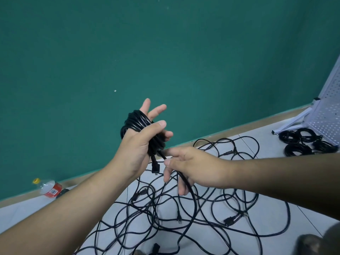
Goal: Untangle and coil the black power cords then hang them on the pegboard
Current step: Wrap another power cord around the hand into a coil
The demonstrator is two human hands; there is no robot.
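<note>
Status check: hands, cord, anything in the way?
Left hand wrapped in the coil, thumb clamping it. Right hand pinches the loose cord. It trails into the floor tangle; pegboard far right.

White perforated metal pegboard (329, 111), far right: cut off by right edge. Tangled black power cords (230, 221) on the floor: run past near edge. Black cord coil (137, 124): partly hidden behind left hand (136, 150). Dark blurred shape (316, 243), near right corner: unidentifiable.
</note>
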